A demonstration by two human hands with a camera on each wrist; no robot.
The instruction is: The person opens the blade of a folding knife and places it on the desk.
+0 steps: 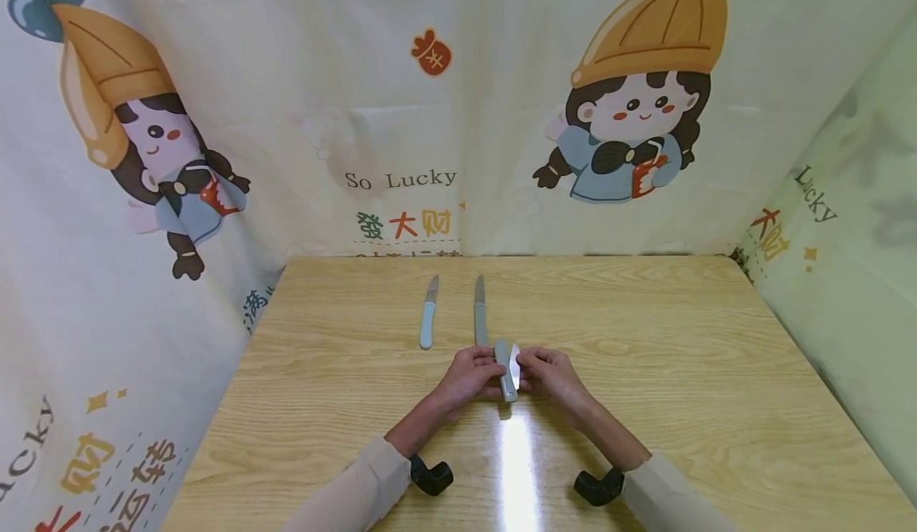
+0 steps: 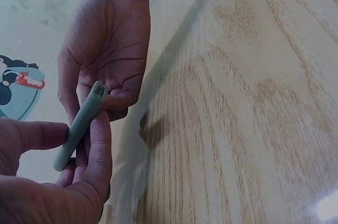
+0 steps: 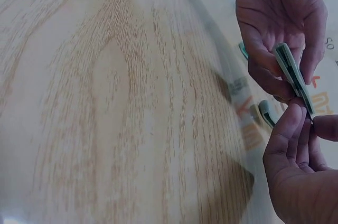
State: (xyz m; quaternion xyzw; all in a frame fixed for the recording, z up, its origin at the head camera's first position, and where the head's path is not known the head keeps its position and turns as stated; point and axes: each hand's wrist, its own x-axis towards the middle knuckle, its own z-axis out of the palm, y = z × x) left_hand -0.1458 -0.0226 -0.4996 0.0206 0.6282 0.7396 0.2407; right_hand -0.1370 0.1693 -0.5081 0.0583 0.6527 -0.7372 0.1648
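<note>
Over the near middle of the table, a folding knife with a grey-green handle [image 1: 505, 369] is held between both hands. My left hand [image 1: 464, 379] grips the handle, thumb on one side and fingers on the other. The silver blade [image 1: 514, 366] stands partly out of the handle, along its right side. My right hand [image 1: 555, 374] pinches this blade between thumb and fingers. In the left wrist view the handle [image 2: 79, 129] appears edge-on, its blade hidden. The right wrist view shows the slot side of the handle [image 3: 288, 68].
Two more folding knives lie unfolded on the wooden table [image 1: 329, 404], blades pointing away: one light blue [image 1: 427, 326], one grey-green [image 1: 480, 321], its handle end just beyond my left fingers. A printed curtain [image 1: 501, 221] hangs behind the table and along both sides.
</note>
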